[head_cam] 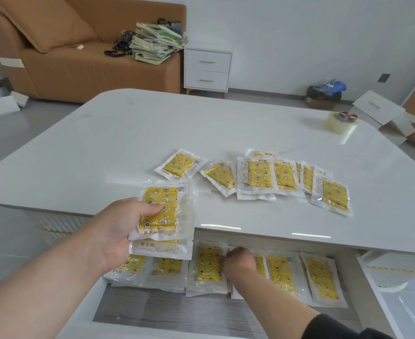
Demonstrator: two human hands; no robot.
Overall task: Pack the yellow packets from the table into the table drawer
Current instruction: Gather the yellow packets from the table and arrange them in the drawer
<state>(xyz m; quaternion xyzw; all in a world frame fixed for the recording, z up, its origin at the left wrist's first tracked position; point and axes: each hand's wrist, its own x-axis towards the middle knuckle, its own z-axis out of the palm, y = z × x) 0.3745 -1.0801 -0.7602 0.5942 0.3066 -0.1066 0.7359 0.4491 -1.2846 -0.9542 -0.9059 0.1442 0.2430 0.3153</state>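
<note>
My left hand (118,231) grips a small stack of yellow packets (163,214) above the open drawer's left end. Several more yellow packets (284,178) lie scattered on the white table (128,143), right of centre. The open drawer (177,311) sits under the table's front edge and holds a row of yellow packets (277,271) along its back. My right hand (239,260) reaches into the drawer with curled fingers among those packets, touching one beside the upright packet (207,264). Whether it grips one is hidden.
A roll of clear tape (340,123) stands at the table's far right. Behind are a brown sofa (79,64) with a stack of books (155,42), a white nightstand (207,69) and loose cardboard on the floor.
</note>
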